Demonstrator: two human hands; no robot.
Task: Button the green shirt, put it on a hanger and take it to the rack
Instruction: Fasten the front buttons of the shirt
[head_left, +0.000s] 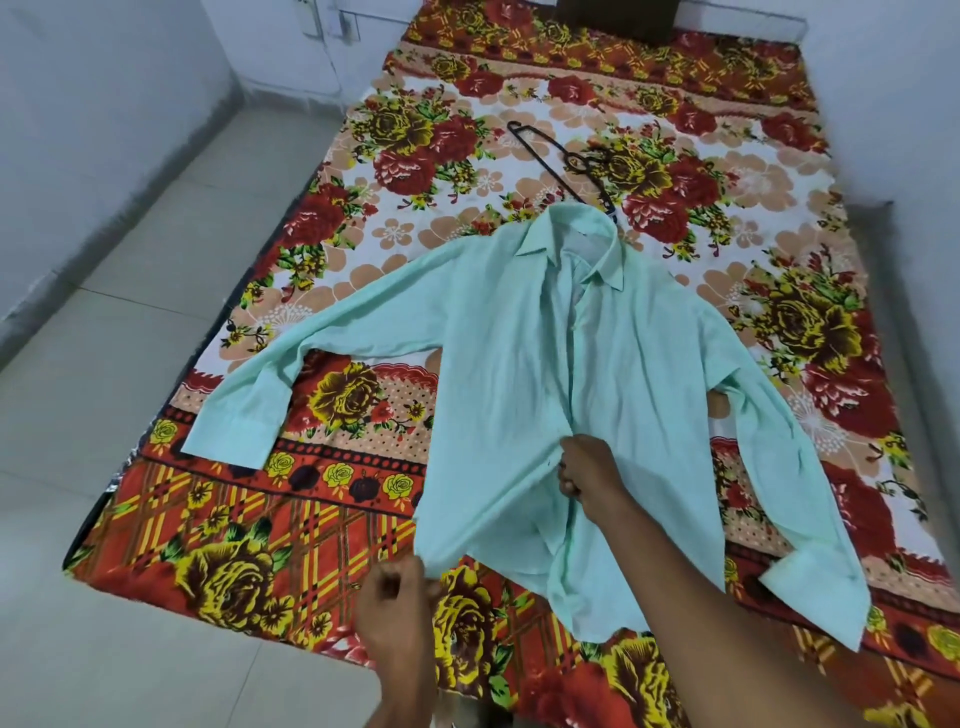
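Small room, pale walls, tiled floor (156, 322) on the left, and a low mattress covered in a loud red, orange and yellow floral bedsheet (727, 171) filling most of the view. A dark box-like thing (615, 18) sits at the far end of the bed, cut off by the top edge, can't tell what it is. A white fitting (332, 23) on the far wall, blurry, maybe a switch plate.

Green shirt (498, 364) lies front up on the sheet, collar pointing away, both long sleeves spread out to the sides. Front placket is bunched and wrinkled; one small button shows midway down, the rest too small to make out, so buttoned or not is unclear. Upper placket near the collar gapes open.

Black hanger (556, 156) lies flat on the sheet just beyond the collar, its near end hidden under the collar, hook end hard to read against the pattern.

Right hand (589, 470) rests on the lower middle of the shirt, fingers curled in, pinching the placket cloth. Left hand (397, 603) is at the near left hem corner, fingers curled, gripping the hem and tugging it taut. Both forearms run out of the bottom of the view.
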